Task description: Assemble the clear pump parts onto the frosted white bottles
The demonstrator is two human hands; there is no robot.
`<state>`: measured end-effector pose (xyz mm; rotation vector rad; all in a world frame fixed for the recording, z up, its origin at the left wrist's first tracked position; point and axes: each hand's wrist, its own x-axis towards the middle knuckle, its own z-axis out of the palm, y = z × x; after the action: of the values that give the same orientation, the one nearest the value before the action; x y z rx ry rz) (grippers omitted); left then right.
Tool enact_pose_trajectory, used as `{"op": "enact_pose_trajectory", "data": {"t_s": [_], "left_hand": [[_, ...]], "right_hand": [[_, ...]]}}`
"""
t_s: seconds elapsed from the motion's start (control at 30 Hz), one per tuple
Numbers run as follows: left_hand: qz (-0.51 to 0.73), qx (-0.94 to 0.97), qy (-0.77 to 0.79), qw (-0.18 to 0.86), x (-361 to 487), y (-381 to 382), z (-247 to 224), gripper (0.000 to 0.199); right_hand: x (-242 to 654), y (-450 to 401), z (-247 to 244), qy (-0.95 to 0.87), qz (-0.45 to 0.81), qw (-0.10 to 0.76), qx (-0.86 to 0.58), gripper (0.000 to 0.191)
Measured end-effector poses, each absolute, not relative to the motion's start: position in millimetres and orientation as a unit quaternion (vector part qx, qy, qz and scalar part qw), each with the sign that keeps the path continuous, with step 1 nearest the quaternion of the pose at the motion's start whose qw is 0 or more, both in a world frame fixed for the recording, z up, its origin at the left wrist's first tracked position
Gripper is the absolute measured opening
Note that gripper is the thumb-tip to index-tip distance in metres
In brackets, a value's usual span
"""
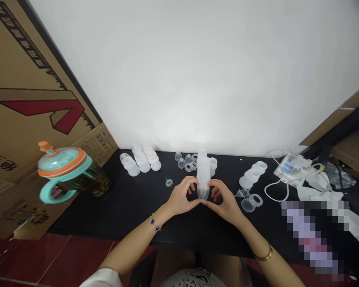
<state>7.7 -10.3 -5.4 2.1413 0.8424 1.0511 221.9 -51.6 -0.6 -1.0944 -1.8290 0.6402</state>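
Between my two hands is a white baby bottle [202, 169] with a clear cap [203, 193] on the end nearest me. My left hand [184, 196] curls round from the left, fingertips at the joint of bottle and cap, thumb at the cap's tip. On the other side my right hand [223, 201] mirrors this grip, both thumbs meeting at the tip. Just behind the held bottle, another white bottle [213, 165] is partly hidden. To its left lie several clear caps and rings [188, 161]. A small round clear part with a thin stem [169, 182] lies left of my left hand.
Capped white bottles [142, 161] lie at the back left of the black table [131, 215]. Open bottles [253, 175] and clear parts [249, 202] sit to the right. A large jug [68, 175] stands far left by cardboard [26, 71]. White cables [277, 191] clutter the right.
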Motion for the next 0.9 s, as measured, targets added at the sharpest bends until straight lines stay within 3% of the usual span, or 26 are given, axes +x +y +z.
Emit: {"op": "enact_pose_trajectory", "data": {"t_s": [0.9], "left_hand": [[0.371,0.808,0.336,0.310,6.4,-12.0,1.6,0.049]], "right_hand": [[221.6,-51.7,-0.7,-0.735,0.256,0.438,-0.450,0.049]]}}
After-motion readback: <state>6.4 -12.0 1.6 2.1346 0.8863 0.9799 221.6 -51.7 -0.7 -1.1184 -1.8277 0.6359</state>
